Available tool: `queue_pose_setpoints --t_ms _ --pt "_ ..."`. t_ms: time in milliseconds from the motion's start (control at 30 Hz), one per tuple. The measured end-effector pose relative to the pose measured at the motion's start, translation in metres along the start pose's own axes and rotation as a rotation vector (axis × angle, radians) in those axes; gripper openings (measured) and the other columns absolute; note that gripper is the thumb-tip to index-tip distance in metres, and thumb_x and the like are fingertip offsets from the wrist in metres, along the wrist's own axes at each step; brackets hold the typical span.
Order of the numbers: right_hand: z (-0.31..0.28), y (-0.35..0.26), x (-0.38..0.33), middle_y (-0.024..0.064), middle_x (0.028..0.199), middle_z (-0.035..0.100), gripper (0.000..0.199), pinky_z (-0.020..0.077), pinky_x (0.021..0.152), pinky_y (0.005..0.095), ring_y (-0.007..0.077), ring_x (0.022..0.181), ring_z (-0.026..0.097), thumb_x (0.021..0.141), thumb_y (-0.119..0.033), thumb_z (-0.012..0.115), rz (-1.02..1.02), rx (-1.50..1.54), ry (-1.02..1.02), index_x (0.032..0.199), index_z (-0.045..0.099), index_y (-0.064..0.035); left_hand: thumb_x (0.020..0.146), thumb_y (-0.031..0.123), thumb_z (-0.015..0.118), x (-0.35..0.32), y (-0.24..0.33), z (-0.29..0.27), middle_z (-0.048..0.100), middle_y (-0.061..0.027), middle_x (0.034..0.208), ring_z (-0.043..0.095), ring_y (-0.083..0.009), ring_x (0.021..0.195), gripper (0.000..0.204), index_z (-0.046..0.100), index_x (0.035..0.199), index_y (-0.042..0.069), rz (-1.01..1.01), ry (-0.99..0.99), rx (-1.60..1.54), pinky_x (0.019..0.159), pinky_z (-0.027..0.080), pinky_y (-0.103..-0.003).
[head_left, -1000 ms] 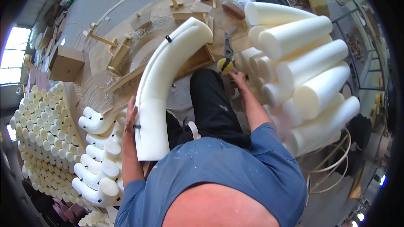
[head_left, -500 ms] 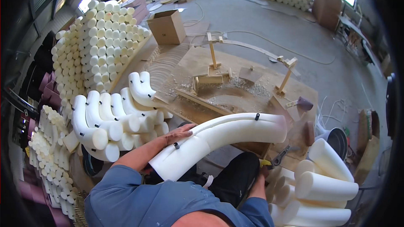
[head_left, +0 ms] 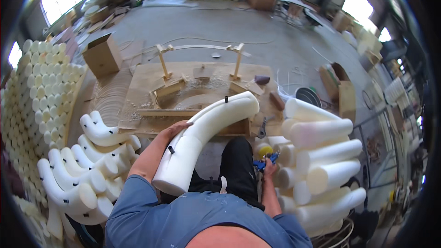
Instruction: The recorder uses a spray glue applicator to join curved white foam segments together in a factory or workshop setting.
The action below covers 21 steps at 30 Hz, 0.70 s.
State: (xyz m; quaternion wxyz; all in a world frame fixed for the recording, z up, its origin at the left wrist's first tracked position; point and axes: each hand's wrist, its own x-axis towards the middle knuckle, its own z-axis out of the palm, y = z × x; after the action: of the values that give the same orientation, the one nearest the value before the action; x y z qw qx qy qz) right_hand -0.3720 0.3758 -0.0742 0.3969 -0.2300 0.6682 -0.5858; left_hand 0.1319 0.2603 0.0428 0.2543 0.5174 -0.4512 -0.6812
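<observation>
The person is sitting on the floor just in front of a wooden board [head_left: 138, 87] and is holding a long curved white foam tube [head_left: 202, 133] across the lap. The tube is running from a cut end near the person's left knee up to the front edge of the board, where its far end is resting. The left hand [head_left: 173, 131] is lying over the top of the tube about halfway along it, fingers spread and curled loosely around the curve, pressing on it rather than closing tight. The right hand [head_left: 268, 167] is lowered to the right of the board's near corner, fingers wrapped around a blue-handled tool [head_left: 264, 161]; a yellow part [head_left: 262, 149] is showing just above it, and how tightly the fingers are closing cannot be told. Right of the board, straight white foam cylinders [head_left: 321, 156] are lying stacked just beside that hand. Left of the board, curved foam pieces [head_left: 87, 170] are piled together, and a cardboard box [head_left: 102, 55] is standing at the board's far left corner. On the board, a wooden frame with two uprights [head_left: 200, 62] is standing behind the tube's far end
</observation>
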Motion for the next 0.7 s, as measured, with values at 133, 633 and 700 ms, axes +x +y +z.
queue_pose_setpoints --t_ms 133,633,700 --pt "0.001 -0.049 -0.026 0.0099 0.079 0.073 0.028 0.0559 0.060 0.0332 0.0194 0.062 0.067 0.091 -0.022 0.066 -0.075 -0.072 0.040 0.092 0.073 0.0044 0.094 0.034 0.069 -0.012 -0.010 -0.011 0.072 -0.0135 0.123 0.070 -0.0209 0.101 0.051 0.067 0.133 0.002 0.141 0.056 0.067 0.091 0.054 -0.035" --pt "0.059 -0.255 -0.066 0.0082 0.079 0.072 0.019 0.0529 0.049 0.0314 0.0156 0.059 0.066 0.094 -0.016 0.064 -0.317 0.006 -0.268 0.098 0.073 0.0007 0.096 0.028 0.066 -0.099 0.029 -0.042 0.071 -0.0103 0.106 0.068 -0.0175 0.083 0.045 0.064 0.130 0.000 0.151 0.278 0.063 0.076 0.057 -0.033" --pt "0.082 -0.275 -0.058 0.0093 0.076 0.072 0.023 0.0542 0.048 0.0306 0.0168 0.061 0.069 0.093 -0.017 0.066 -0.289 -0.068 -0.313 0.102 0.073 0.0034 0.095 0.029 0.066 -0.107 0.024 -0.031 0.070 -0.0119 0.111 0.067 -0.0188 0.088 0.047 0.062 0.131 -0.001 0.099 0.344 0.097 0.080 0.056 -0.034"
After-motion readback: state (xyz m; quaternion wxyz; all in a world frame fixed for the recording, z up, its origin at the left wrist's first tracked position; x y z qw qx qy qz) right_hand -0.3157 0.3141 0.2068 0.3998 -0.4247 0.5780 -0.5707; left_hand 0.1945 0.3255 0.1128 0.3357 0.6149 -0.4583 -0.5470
